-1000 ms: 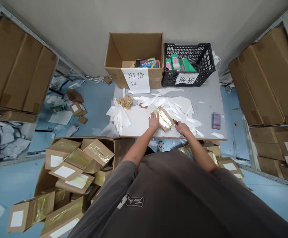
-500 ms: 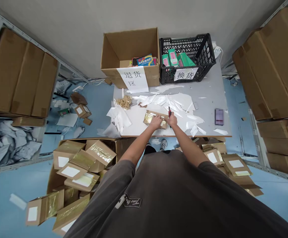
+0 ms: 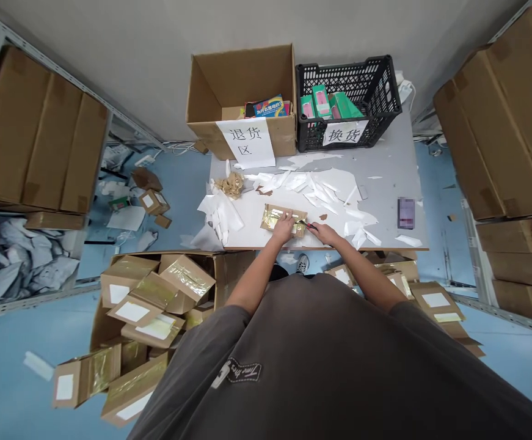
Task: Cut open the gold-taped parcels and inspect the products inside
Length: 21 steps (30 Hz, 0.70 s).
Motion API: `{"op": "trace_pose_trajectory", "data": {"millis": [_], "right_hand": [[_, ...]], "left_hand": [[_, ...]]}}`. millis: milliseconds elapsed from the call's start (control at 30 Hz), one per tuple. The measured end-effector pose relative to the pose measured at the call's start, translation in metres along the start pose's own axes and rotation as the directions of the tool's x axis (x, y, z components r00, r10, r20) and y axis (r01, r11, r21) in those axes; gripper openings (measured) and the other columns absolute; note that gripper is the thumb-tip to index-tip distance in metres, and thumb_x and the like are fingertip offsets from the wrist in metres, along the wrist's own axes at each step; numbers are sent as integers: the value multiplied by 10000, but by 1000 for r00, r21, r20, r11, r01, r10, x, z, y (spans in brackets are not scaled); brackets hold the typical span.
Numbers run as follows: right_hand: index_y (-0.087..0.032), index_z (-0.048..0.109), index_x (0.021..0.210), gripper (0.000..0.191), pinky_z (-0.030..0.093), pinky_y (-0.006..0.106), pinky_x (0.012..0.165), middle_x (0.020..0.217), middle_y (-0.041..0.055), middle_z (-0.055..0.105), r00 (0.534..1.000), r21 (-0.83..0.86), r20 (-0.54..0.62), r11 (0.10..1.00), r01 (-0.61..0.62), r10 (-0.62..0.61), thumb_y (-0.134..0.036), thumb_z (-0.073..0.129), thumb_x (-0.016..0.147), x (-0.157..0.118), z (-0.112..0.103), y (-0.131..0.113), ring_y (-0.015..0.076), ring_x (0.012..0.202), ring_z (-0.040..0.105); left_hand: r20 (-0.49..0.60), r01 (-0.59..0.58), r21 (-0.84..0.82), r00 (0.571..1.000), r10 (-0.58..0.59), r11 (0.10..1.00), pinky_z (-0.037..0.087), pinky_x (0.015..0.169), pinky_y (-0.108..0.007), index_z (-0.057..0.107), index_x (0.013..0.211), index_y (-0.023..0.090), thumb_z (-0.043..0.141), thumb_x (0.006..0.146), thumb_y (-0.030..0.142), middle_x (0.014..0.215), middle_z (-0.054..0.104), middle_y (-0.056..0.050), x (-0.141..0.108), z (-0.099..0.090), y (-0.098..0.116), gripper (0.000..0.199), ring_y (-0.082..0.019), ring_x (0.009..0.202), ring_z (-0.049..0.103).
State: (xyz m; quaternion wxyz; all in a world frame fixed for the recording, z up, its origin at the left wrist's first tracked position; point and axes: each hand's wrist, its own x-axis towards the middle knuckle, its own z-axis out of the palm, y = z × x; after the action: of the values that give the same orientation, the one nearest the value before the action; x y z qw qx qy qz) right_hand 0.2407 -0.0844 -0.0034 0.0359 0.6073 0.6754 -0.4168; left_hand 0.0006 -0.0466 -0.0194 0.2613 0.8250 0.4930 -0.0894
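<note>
"At the near side of the table (image 3: 387,198), how were the two hands?"

"Both arms reached forward and leaned in toward each other. The left hand (image 3: 284,226) lay on top of one small taped box (image 3: 271,216), near the table's edge. I couldn't tell if its fingers gripped the sides."

"And the right hand (image 3: 324,234)?"

"It was low, just beside the box's right end. Its fingers curled around one red and black tool (image 3: 310,226), which pointed left at the box."

"How many things were behind?"

"One big open box (image 3: 199,135) and one black crate (image 3: 311,139), side by side. I counted at least three green and pink packs (image 3: 321,102) in the crate. White paper scraps (image 3: 318,189) were too many to count."

"Any words?"

"The big box's sheet (image 3: 253,156) said 退货区. The crate's sign (image 3: 346,132) said 换货. One patch (image 3: 245,371) on the dark shirt (image 3: 311,354) said 'Time', then something I couldn't read."
</note>
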Motion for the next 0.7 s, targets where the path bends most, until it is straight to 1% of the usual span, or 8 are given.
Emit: {"op": "trace_pose_trajectory", "data": {"millis": [33, 100, 167, 200, 333, 433, 567, 700], "right_hand": [[-209, 671, 1263, 309, 469, 257, 724, 1022, 92, 800, 1000, -21, 30, 1000, -7, 8, -420, 475, 1151, -1, -3, 0, 231, 799, 733], [-201, 660, 1281, 328, 461, 257, 685, 960, 76, 795, 994, -26, 108, 1000, -12, 15, -410, 438, 1163, -1, -10, 0, 198, 655, 697], [-193, 657, 1284, 335, 457, 259, 656, 908, 59, 784, 982, -25, 189, 1000, 11, -7, -407, 425, 1167, 3, -17, -2, 166, 534, 640], [-188, 661, 1274, 329, 456, 262, 647, 907, 60, 783, 977, -31, 211, 999, 27, -20, -401, 433, 1166, 5, -19, -4, 157, 505, 621], [-175, 674, 1241, 296, 464, 272, 636, 948, 88, 787, 978, -55, 205, 997, 60, -48, -373, 473, 1153, 13, -25, -7, 154, 497, 609], [-177, 668, 1199, 282, 468, 269, 617, 856, 68, 758, 972, -41, 231, 998, 56, -45, -383, 482, 1150, 12, -25, -3, 159, 491, 604], [-191, 641, 1136, 280, 466, 260, 572, 769, 32, 701, 971, 53, 235, 998, 21, -33, -420, 481, 1149, 12, -16, 1, 160, 491, 590], [-209, 609, 1011, 290, 494, 255, 595, 738, 14, 668, 966, 164, 247, 986, 40, -80, -453, 508, 1130, 13, -6, 4, 165, 548, 601]], "left_hand": [[5, 2, 0, 1000, -2, 1000, 333, 1349, -543, 646, 1407, 161, 936, 781, 217, 1806, 327, -189, 0, 0, 0, 693, -418, 1692, 265], [22, 8, 6, 1000, -8, 1000, 333, 1352, -533, 649, 1413, 158, 936, 780, 216, 1810, 319, -182, -1, 0, 1, 697, -418, 1694, 259], [40, 14, 15, 999, -14, 1000, 339, 1351, -513, 649, 1429, 154, 928, 784, 206, 1818, 300, -178, -2, -1, 3, 704, -414, 1696, 254], [49, 17, 20, 999, -18, 1000, 345, 1349, -505, 649, 1437, 155, 927, 783, 199, 1821, 292, -175, -2, -1, 4, 712, -413, 1696, 253], [92, 43, 49, 995, -48, 998, 366, 1340, -487, 659, 1451, 172, 966, 746, 213, 1822, 290, -169, 2, -7, 7, 770, -413, 1691, 269], [115, 59, 69, 991, -66, 996, 368, 1339, -469, 678, 1433, 182, 992, 731, 241, 1821, 292, -168, 6, -12, 9, 771, -409, 1689, 278], [137, 64, 63, 988, -72, 996, 393, 1320, -454, 704, 1400, 195, 1002, 720, 249, 1821, 291, -168, 7, -15, 8, 744, -409, 1684, 290], [139, 50, 56, 989, -58, 997, 374, 1333, -440, 728, 1368, 189, 1006, 700, 232, 1825, 292, -155, 5, -13, 6, 725, -411, 1689, 276]]}}
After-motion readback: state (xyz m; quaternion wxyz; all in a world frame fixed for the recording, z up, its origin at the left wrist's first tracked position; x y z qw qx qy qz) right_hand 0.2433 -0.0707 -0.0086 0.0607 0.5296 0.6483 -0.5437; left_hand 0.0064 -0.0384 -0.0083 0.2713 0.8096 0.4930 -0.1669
